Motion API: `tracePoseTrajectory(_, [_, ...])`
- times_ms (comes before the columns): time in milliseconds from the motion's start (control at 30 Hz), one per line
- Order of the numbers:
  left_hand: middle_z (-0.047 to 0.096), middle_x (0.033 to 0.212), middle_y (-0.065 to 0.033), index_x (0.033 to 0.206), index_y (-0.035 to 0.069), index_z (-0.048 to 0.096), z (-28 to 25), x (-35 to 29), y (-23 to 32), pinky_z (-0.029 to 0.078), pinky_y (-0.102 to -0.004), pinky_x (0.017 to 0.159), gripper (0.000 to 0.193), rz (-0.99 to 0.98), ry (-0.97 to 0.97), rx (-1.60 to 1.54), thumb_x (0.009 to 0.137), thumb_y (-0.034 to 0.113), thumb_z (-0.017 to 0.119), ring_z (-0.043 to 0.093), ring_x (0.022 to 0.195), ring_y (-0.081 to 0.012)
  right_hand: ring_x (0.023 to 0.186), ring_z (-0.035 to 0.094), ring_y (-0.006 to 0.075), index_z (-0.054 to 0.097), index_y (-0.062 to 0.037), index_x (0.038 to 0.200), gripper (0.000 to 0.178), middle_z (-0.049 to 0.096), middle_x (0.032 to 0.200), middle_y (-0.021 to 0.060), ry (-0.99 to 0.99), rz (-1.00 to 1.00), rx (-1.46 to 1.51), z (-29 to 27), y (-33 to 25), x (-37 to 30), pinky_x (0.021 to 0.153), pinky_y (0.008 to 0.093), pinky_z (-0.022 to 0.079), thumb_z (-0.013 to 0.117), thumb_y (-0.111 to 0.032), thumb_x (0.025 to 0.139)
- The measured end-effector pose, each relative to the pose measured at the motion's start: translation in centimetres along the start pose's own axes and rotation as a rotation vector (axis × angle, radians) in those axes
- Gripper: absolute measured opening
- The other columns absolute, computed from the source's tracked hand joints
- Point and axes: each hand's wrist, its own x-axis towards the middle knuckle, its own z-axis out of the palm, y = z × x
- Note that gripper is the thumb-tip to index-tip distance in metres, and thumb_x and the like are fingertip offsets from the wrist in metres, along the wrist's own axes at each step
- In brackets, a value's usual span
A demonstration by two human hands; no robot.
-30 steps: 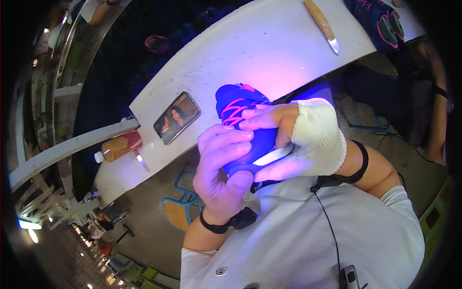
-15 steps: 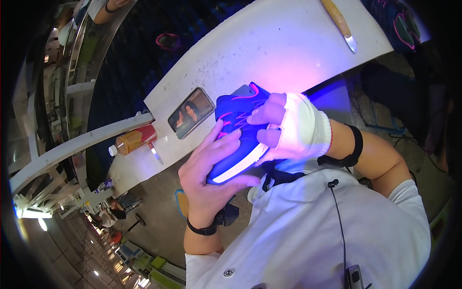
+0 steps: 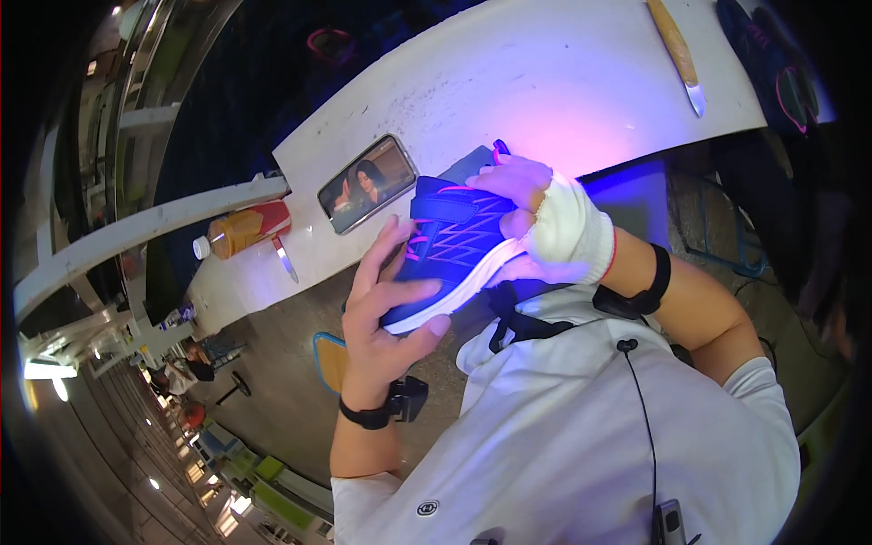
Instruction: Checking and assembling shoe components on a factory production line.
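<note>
A dark blue sneaker (image 3: 459, 227) with pink trim, zigzag lines on its upper and a white sole is held between my two hands, lit by violet light. My left hand (image 3: 386, 300) is bare and grips the toe end, thumb on the sole edge and fingers over the upper. Around the heel end closes my right hand (image 3: 545, 218), in a white fingerless glove (image 3: 572, 232); its fingers lie at the shoe's opening. Part of the heel is hidden behind that hand.
On the white table (image 3: 436, 100) lie a phone (image 3: 368, 184) showing a video, a wooden-handled knife (image 3: 675, 50) and a small blade (image 3: 285, 258) beside an orange drink bottle (image 3: 241, 230). More dark shoes (image 3: 772, 68) are at the far right. A pale rail (image 3: 154, 213) runs along the left.
The sneaker has turned so more of its upper and sole side show. My left fingers have spread and shifted toward the toe; my right fingers have moved up to the shoe's opening.
</note>
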Motion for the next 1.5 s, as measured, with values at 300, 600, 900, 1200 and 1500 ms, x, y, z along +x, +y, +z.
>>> tracePoseTrajectory(300, [0.077,0.112,-0.0198,0.156,0.004,0.042,1.7,1.1,1.1,0.061,-0.0458,0.081,0.101,-0.457,-0.145,0.612,0.078,0.048,0.087,0.077,0.095,-0.0391,0.11,0.067,0.0392,0.06,-0.0054,0.098,0.025,0.068,0.125,0.0183,0.003,-0.135,-0.125,2.5,-0.5,0.5,0.099,0.0531,0.057,0.072,-0.019,0.08])
tracePoseTrajectory(600, [0.071,0.134,-0.0211,0.159,-0.001,0.043,-1.4,2.3,1.8,0.054,-0.0412,0.106,0.112,-0.358,-0.322,0.115,0.067,0.034,0.098,0.071,0.123,-0.0281,0.105,0.067,0.041,0.068,-0.0044,0.129,0.07,0.071,0.116,0.0162,0.063,0.206,0.243,-0.4,-1.4,0.4,0.114,0.0562,0.043,0.081,-0.056,0.083])
tracePoseTrajectory(900, [0.052,0.153,-0.0344,0.159,-0.014,0.035,10.5,4.5,0.2,0.043,-0.0499,0.118,0.076,0.273,-0.162,0.145,0.098,0.013,0.071,0.055,0.141,-0.0442,0.105,0.076,0.0312,0.073,-0.0062,0.125,0.064,0.076,0.116,0.0117,0.255,0.164,-0.057,-9.0,-3.4,-1.5,0.089,0.0394,0.061,0.091,-0.048,0.08])
tracePoseTrajectory(1200, [0.064,0.112,-0.0114,0.122,-0.001,0.061,14.0,1.3,-5.6,0.052,-0.0386,0.094,0.041,0.115,0.194,-0.169,0.093,0.02,0.081,0.064,0.105,-0.024,0.097,0.078,0.0278,0.075,-0.0073,0.117,0.059,0.078,0.115,0.0085,0.258,0.184,-0.069,-8.6,-7.3,1.2,0.08,0.037,0.063,0.089,-0.051,0.081])
tracePoseTrajectory(1500, [0.057,0.092,-0.0078,0.095,0.004,0.058,12.7,2.2,-2.2,0.046,-0.0313,0.068,0.046,0.216,0.321,-0.288,0.076,0.017,0.097,0.057,0.079,-0.0207,0.097,0.076,0.0348,0.075,-0.0049,0.114,0.047,0.076,0.108,0.0146,0.122,0.23,-0.012,-9.9,-9.8,4.3,0.084,0.0386,0.062,0.089,-0.038,0.083])
